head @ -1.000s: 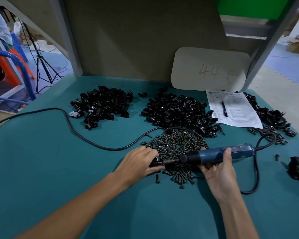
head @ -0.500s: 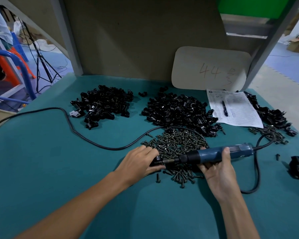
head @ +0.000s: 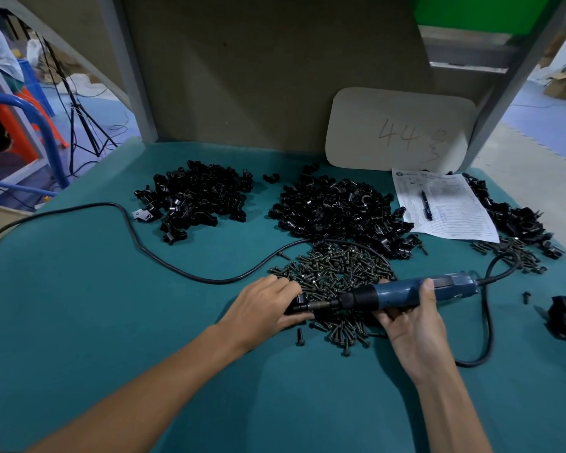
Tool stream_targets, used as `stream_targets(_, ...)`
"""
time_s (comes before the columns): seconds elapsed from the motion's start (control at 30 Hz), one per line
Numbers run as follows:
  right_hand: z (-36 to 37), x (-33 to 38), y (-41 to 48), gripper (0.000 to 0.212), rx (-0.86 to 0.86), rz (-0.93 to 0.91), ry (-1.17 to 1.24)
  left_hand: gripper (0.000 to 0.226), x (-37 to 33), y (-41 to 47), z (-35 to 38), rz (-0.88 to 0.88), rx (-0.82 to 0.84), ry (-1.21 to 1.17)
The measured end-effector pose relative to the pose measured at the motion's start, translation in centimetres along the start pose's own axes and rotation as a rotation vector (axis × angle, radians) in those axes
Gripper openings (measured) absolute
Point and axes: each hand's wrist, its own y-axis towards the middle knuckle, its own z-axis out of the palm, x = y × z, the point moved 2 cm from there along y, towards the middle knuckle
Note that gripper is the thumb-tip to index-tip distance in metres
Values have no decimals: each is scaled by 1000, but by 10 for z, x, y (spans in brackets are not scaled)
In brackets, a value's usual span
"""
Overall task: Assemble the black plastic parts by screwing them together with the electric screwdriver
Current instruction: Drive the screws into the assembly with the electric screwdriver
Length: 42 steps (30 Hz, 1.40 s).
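Note:
My right hand (head: 409, 325) grips the blue electric screwdriver (head: 406, 293), which lies nearly level and points left. Its bit meets a small black plastic part (head: 297, 305) that my left hand (head: 262, 308) holds, mostly hidden under the fingers. Both hands hover over a heap of dark screws (head: 337, 273) on the teal table (head: 111, 322). Two piles of black plastic parts lie behind: one at the left (head: 193, 197), one in the middle (head: 337, 210).
The screwdriver's black cable (head: 164, 259) snakes across the table to the left and loops at the right. A paper sheet with a pen (head: 445, 207) lies at the back right beside more black parts (head: 520, 220). A board marked 44 (head: 399, 132) leans on the back wall.

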Motion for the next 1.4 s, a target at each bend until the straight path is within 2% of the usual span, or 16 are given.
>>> stream_targets(0.3, 0, 0, -1, 63, 19, 2, -2, 39, 0, 1, 0, -13, 63, -17)
stream_targets(0.4, 1, 0, -1, 57, 35, 0, -1, 42, 1, 0, 0, -115, 156, -117)
stream_targets(0.53, 5, 0, -3, 67, 43, -6, 10, 43, 4, -2, 2, -136, 162, -106)
stream_targets(0.77, 3, 2, -5, 67, 88, 0, 61, 46, 7, -2, 7, -203, 235, -176)
stream_targets(0.9, 2, 7, -3, 59, 44, -18, 97, 44, 4, -3, 5, -171, 190, -167)
stream_targets(1.03, 6, 8, -2, 61, 7, -22, 46, 50, 1, -5, 2, -120, 137, -167)
stream_targets(1.17, 3, 22, 3, 55, -57, -57, 151, 44, 5, -13, -7, -133, 34, -352)
stream_targets(1.23, -6, 40, 9, 51, -114, -94, 165, 40, 4, -15, -11, -141, 4, -369)
stream_targets(1.3, -15, 57, 11, 47, -170, -103, -52, 37, 1, -14, -12, -133, 2, -310)
stream_targets(1.4, -31, 58, 13, 41, -225, -112, -619, 35, 0, -12, -11, -146, 4, -271)
